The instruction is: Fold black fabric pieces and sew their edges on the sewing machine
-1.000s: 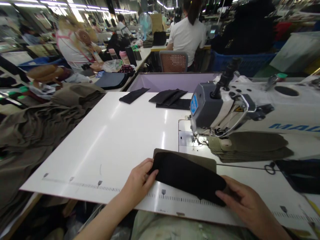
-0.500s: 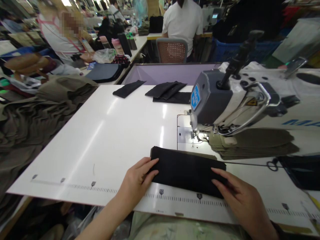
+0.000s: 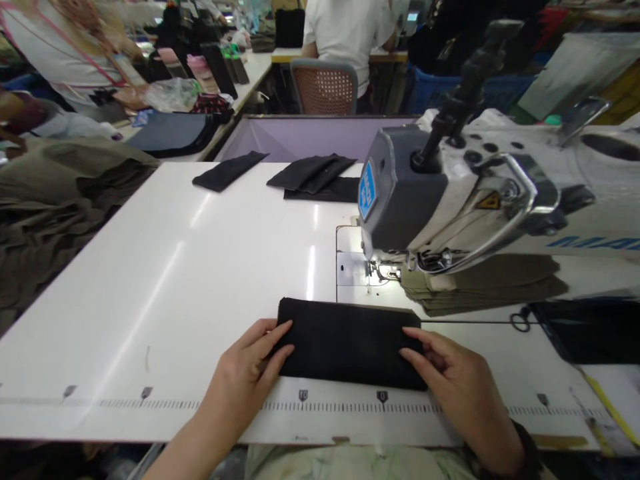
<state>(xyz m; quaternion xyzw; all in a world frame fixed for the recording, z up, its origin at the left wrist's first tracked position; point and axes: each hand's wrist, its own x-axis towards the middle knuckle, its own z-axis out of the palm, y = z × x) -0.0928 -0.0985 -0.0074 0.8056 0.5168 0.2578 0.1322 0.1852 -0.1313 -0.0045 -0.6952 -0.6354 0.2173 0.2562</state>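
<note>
A rectangular black fabric piece [image 3: 350, 343] lies near the front of the white sewing table, in front of the machine's needle plate [image 3: 350, 270]. A thin olive edge of cloth shows along its far right side. My left hand [image 3: 245, 370] pinches the left end between thumb and fingers. At the right end, my right hand [image 3: 453, 373] has its thumb and fingers closed on the cloth, the other fingers curled under. The sewing machine head [image 3: 405, 193] stands just beyond the piece, its needle area lit.
Several black fabric pieces [image 3: 315, 175] lie at the table's far edge, with another black piece [image 3: 230, 171] to their left. Olive cloth pieces [image 3: 490, 287] are stacked under the machine arm. Scissors handles [image 3: 520, 320] and a dark flat object [image 3: 590, 330] lie right. Olive fabric [image 3: 65, 200] is heaped left.
The black piece has turned slightly and now lies more level, with less of the olive cloth showing behind it. Both hands keep hold of its ends. The view has shifted to the right.
</note>
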